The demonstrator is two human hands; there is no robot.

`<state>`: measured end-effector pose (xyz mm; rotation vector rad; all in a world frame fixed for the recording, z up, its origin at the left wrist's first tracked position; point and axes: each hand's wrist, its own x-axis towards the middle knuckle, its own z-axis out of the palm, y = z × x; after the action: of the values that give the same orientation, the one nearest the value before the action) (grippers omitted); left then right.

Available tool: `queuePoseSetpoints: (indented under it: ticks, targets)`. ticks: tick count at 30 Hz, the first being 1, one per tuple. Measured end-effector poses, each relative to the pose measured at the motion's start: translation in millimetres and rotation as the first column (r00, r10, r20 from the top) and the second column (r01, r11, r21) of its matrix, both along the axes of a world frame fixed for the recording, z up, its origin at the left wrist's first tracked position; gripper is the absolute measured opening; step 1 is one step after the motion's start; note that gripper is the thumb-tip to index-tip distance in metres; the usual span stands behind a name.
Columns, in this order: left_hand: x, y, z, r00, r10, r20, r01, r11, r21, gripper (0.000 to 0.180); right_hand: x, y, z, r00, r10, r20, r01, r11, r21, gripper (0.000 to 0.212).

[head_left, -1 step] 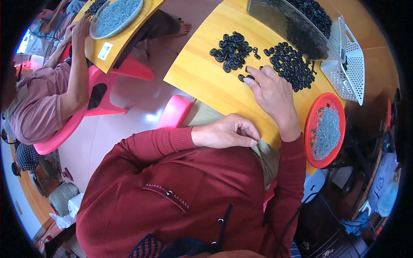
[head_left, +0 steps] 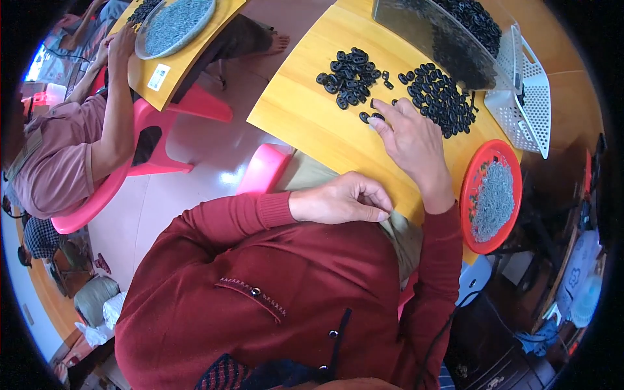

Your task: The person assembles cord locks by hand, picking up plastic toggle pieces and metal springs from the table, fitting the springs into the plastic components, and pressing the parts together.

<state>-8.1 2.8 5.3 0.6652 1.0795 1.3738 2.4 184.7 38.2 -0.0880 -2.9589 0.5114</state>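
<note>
My right hand (head_left: 411, 135) reaches over the yellow table, thumb and index finger apart. Their tips are at a few loose black oval plastic pieces (head_left: 364, 117) with holes; whether one is gripped is hard to see. Just right of this hand spreads a pile of the same black pieces (head_left: 437, 97). A second, smaller pile of black parts (head_left: 349, 77) sits farther off to the left. My left hand (head_left: 344, 199) rests at the near table edge by my lap, its fingers curled in against the thumb. Whatever it may hold is hidden.
A red plate (head_left: 466, 195) of thin silvery metal pieces (head_left: 493, 203) is at my right. Behind the piles stand a dark translucent panel (head_left: 429, 39) and a white perforated basket (head_left: 526, 117). At left, a person (head_left: 71, 146) on a pink chair works at another table (head_left: 188, 62).
</note>
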Motion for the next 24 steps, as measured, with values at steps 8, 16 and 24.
queuePoseSetpoints:
  ticks: [8, 16, 24]
  targets:
    - [0.4, 0.4, -2.5, 1.000, -0.002, -0.002, 0.002, 1.000, 0.009, 0.014, -8.0, 5.0, 10.5, 0.993, -0.051, 0.104, 0.046, 0.998, 0.049, 0.031]
    - [-1.2, -0.2, 1.8, 1.000, 0.000, -0.018, 0.000, 1.000, -0.006, 0.015, -19.2, 17.8, 6.4, 0.991, -0.089, 0.096, 0.083, 0.995, 0.063, 0.029]
    - [0.1, 0.9, 1.3, 1.000, -0.002, 0.003, 0.002, 1.000, 0.003, 0.015, -4.8, 2.9, -4.0, 0.982, 0.036, -0.187, -0.044, 0.998, -0.036, 0.022]
